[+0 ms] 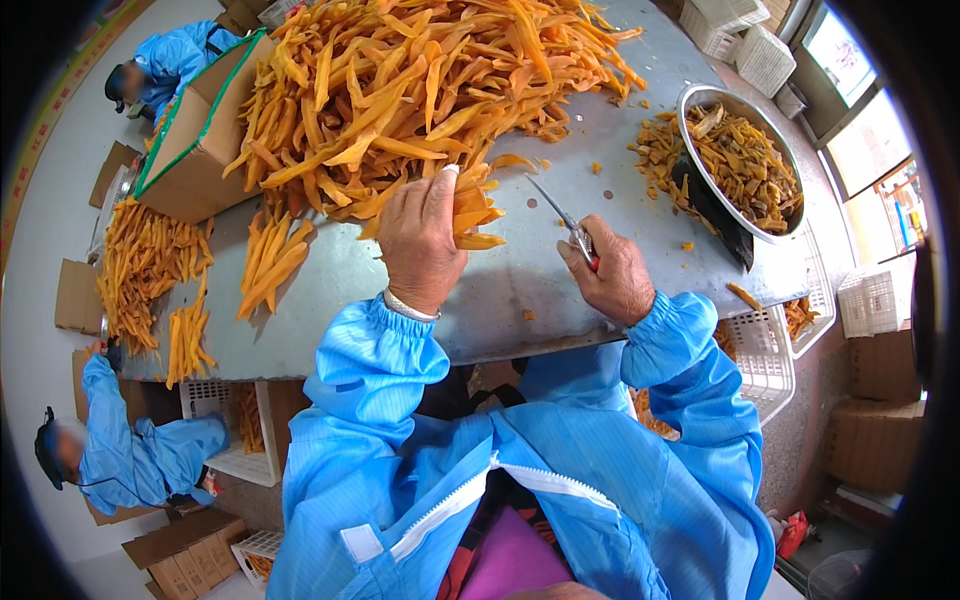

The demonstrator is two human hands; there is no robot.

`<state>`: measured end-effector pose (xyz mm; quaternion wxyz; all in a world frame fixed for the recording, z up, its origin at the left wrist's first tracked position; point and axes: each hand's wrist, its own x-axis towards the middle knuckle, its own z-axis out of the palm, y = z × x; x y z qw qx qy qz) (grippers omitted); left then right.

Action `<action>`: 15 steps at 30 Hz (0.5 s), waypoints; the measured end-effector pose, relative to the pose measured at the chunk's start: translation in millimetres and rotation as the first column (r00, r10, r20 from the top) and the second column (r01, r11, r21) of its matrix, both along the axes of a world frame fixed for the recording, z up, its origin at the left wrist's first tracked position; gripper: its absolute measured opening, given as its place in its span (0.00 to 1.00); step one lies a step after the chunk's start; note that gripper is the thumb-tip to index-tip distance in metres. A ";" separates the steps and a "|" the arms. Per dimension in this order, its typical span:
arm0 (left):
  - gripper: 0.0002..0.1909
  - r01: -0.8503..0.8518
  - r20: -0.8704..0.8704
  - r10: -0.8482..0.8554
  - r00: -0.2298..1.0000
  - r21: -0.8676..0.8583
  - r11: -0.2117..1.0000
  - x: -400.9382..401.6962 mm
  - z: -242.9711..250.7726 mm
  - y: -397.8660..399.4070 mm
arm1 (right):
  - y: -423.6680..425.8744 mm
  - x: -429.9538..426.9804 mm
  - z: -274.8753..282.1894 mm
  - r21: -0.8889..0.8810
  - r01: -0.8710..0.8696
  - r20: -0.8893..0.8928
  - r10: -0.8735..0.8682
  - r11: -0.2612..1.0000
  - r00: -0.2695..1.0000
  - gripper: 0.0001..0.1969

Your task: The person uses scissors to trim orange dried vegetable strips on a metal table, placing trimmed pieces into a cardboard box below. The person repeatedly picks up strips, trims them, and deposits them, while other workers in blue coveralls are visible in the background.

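My left hand is closed around several orange dried strips, which look like dried sweet potato. Their ends stick out to the right of my thumb, and white tape or a cover wraps the thumb's tip. In my right hand is a pair of slim metal snips with a bit of red at the handle. The blades point up and left towards the strips, apart from them; whether they are spread is too fine to tell. Just beyond my left hand rises a large heap of the same strips.
On the metal table, a small bunch lies left of my hand. A cardboard box edged in green tape stands behind it. A steel bowl of trimmings tilts at the right. Two people in blue work at the left. White crates stand below.
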<state>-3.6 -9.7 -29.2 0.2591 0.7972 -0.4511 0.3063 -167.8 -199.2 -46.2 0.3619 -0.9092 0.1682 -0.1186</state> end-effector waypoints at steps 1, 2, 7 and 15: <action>0.26 -0.013 0.053 0.012 0.999 0.016 1.000 0.4 0.9 -0.4 | 1.9 0.1 0.4 -0.034 -0.043 0.070 0.045 0.998 0.996 0.15; 0.25 -0.023 0.107 0.019 0.994 0.033 0.999 0.8 1.8 -1.5 | 3.2 -0.1 1.6 -0.078 -0.061 0.153 0.072 0.995 0.986 0.16; 0.19 -0.064 0.287 0.041 0.957 0.071 0.995 0.7 2.7 -6.7 | 16.1 5.7 2.7 -0.133 -0.070 0.152 0.090 0.989 0.984 0.18; 0.17 -0.108 0.372 0.059 0.926 0.112 0.988 11.2 4.2 -6.6 | 14.7 10.5 1.5 -0.087 -0.075 -0.042 0.072 0.993 0.997 0.14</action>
